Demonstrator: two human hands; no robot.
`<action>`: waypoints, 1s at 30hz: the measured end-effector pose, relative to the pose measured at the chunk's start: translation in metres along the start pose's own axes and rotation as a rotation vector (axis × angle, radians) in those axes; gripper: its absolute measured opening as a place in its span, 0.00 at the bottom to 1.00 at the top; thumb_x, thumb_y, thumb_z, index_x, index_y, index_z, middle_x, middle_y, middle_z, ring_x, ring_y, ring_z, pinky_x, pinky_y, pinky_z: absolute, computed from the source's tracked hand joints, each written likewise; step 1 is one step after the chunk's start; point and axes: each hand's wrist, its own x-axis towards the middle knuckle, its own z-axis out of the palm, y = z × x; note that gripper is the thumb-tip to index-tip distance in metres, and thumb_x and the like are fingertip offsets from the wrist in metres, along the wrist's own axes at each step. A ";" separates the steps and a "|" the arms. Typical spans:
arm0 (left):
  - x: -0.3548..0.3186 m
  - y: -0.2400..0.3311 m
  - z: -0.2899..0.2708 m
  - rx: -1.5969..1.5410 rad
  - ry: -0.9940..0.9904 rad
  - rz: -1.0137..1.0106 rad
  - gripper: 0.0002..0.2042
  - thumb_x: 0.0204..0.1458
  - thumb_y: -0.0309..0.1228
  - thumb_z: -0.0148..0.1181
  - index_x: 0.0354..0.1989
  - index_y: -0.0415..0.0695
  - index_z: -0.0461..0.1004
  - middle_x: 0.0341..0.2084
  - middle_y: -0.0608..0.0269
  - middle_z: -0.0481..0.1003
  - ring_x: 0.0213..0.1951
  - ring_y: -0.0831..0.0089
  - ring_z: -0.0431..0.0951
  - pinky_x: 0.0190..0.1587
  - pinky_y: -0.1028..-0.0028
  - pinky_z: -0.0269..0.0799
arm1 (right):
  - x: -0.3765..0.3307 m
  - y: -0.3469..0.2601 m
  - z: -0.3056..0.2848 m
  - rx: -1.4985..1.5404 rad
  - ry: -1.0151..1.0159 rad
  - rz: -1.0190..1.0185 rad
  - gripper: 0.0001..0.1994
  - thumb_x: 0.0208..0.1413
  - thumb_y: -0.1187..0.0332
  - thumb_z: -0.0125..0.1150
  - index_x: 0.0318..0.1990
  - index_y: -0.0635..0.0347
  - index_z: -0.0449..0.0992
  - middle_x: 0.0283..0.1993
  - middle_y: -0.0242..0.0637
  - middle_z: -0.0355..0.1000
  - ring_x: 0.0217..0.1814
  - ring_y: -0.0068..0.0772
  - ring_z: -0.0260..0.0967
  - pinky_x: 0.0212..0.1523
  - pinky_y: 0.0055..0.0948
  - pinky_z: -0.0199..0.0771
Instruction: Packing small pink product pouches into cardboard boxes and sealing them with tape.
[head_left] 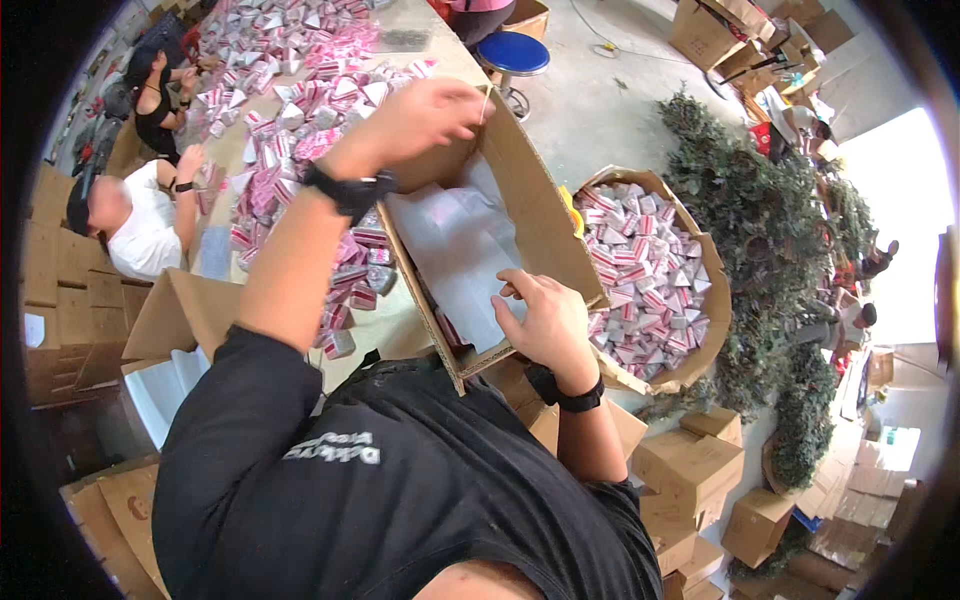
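Note:
In front of me stands an open cardboard box (560, 225), tilted, with translucent white plastic sheeting (450, 235) spread inside it. My left hand (430, 120) is raised over the box's far end, its fingers bent near the far corner and smeared by motion. I cannot make out whether it grips anything. My right hand (545, 320) is over the near right corner of the box, thumb and fingers apart, the fingertips close to the plastic. Whatever lies beneath the sheeting is mostly hidden.
Many small wrapped wedge-shaped pieces (300, 110) cover the table to the left. A big open carton (715, 310) full of similar pieces stands at right. Beyond are a blue stool (513, 53), green artificial foliage (735, 190) and stacked boxes (690, 465). A person in white (150, 235) works at left.

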 end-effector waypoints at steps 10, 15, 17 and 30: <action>-0.317 -0.006 -0.206 0.242 0.959 0.016 0.20 0.67 0.38 0.55 0.59 0.35 0.72 0.51 0.59 0.77 0.51 0.71 0.77 0.56 0.75 0.70 | -0.021 -0.042 -0.011 0.218 0.219 0.042 0.08 0.52 0.76 0.65 0.41 0.63 0.80 0.35 0.40 0.78 0.37 0.39 0.78 0.42 0.32 0.77; -0.424 0.067 -0.224 0.589 0.938 -0.119 0.21 0.68 0.38 0.52 0.62 0.36 0.68 0.54 0.56 0.75 0.53 0.68 0.75 0.60 0.71 0.67 | 0.008 -0.122 0.008 0.272 0.117 -0.078 0.10 0.52 0.79 0.65 0.43 0.65 0.79 0.38 0.43 0.78 0.36 0.38 0.77 0.41 0.30 0.77; -0.478 0.059 -0.208 0.556 1.001 -0.208 0.21 0.67 0.38 0.51 0.62 0.36 0.68 0.54 0.56 0.75 0.53 0.67 0.75 0.61 0.71 0.67 | 0.013 -0.166 0.024 0.363 -0.038 -0.128 0.11 0.52 0.77 0.66 0.44 0.65 0.79 0.39 0.45 0.78 0.38 0.41 0.77 0.42 0.31 0.77; -0.768 0.064 -0.095 0.835 1.758 -0.324 0.20 0.66 0.35 0.47 0.61 0.37 0.70 0.54 0.54 0.74 0.56 0.65 0.73 0.63 0.69 0.65 | 0.161 -0.153 0.323 0.073 -0.260 -0.181 0.28 0.54 0.53 0.67 0.51 0.73 0.73 0.52 0.66 0.73 0.56 0.64 0.71 0.55 0.51 0.71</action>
